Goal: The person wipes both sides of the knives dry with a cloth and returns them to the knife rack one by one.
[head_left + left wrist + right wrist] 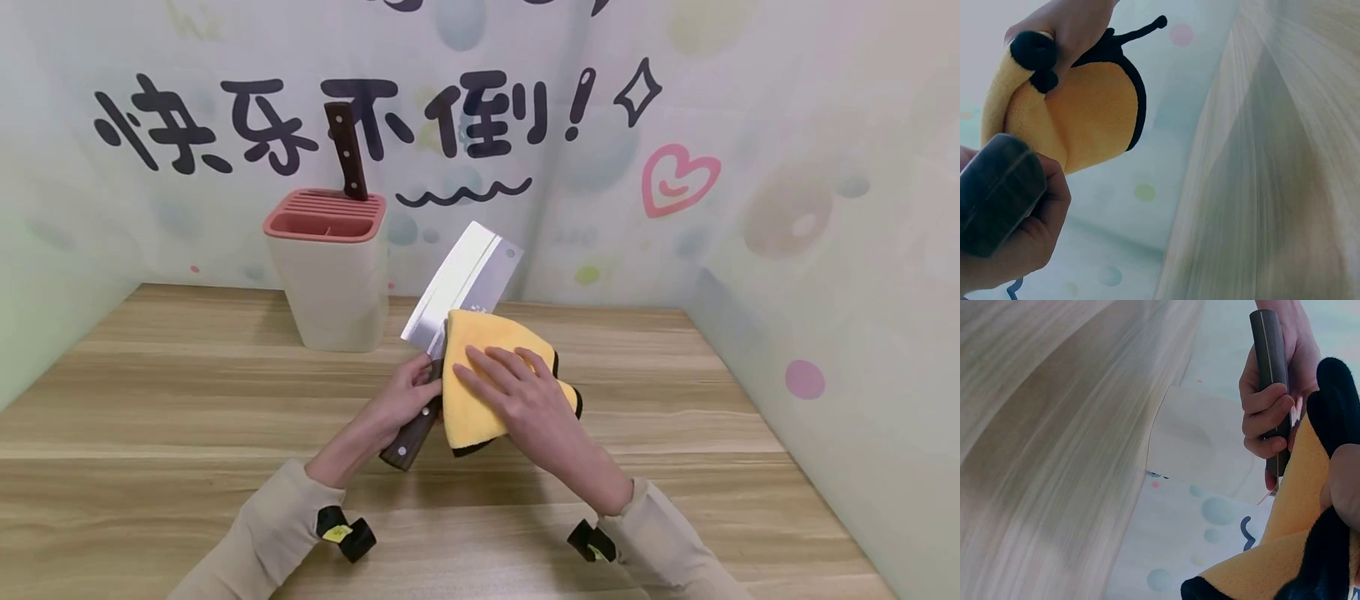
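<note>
My left hand (401,398) grips the dark wooden handle of a cleaver (453,279), its fingers wrapped round it in the right wrist view. The broad shiny blade points up and away, tilted to the right. A yellow cloth (471,417) with black edging lies folded over the lower right part of the blade and hides it. On top of the cloth are the fingers of my right hand (536,408), while its thumb holds the cloth from below. In the left wrist view the cloth (1097,106) hangs in a fold beside the handle (1000,194).
At the back left of the wooden table (187,417) stands a white knife block (330,292) with a pink slotted top. One brown-handled knife (347,150) is upright in it. A printed backdrop (600,250) rises behind the table.
</note>
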The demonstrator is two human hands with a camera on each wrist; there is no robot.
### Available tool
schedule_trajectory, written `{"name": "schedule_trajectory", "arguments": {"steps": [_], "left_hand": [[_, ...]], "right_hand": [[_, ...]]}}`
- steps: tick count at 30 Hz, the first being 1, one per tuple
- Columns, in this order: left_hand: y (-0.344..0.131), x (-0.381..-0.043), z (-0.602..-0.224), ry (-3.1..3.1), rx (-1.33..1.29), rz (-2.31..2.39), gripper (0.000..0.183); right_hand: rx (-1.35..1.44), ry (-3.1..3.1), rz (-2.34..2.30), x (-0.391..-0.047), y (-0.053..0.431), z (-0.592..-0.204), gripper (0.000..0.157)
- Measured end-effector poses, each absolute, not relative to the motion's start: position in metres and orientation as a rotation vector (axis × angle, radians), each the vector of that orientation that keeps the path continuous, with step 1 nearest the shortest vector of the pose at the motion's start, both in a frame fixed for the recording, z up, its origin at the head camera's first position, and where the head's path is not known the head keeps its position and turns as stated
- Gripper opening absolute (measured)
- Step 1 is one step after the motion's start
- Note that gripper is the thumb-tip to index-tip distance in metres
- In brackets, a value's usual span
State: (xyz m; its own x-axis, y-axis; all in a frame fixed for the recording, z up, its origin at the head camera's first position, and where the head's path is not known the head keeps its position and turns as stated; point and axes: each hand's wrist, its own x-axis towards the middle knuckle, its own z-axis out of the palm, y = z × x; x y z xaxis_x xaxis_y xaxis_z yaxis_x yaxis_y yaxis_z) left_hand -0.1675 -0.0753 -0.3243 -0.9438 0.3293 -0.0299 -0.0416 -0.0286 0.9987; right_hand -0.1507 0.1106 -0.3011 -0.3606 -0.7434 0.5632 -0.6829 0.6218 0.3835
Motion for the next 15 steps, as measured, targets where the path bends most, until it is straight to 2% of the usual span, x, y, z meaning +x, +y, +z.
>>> {"name": "schedule_trajectory", "arguments": {"steps": [4, 15], "left_hand": [[-0.0723, -0.1679, -0.3223, 1.891, 0.239, 2.125, 0.027], [-0.0679, -0.1715, -0.3193, 1.769, 0.127, 2.211, 0.042]], "right_hand": [[1.113, -2.13, -0.088, -0.1522, 0.1103, -0.301, 0.058], [1.124, -2.127, -0.099, -0.1532, 0.1036, -0.3007, 0.049]]}}
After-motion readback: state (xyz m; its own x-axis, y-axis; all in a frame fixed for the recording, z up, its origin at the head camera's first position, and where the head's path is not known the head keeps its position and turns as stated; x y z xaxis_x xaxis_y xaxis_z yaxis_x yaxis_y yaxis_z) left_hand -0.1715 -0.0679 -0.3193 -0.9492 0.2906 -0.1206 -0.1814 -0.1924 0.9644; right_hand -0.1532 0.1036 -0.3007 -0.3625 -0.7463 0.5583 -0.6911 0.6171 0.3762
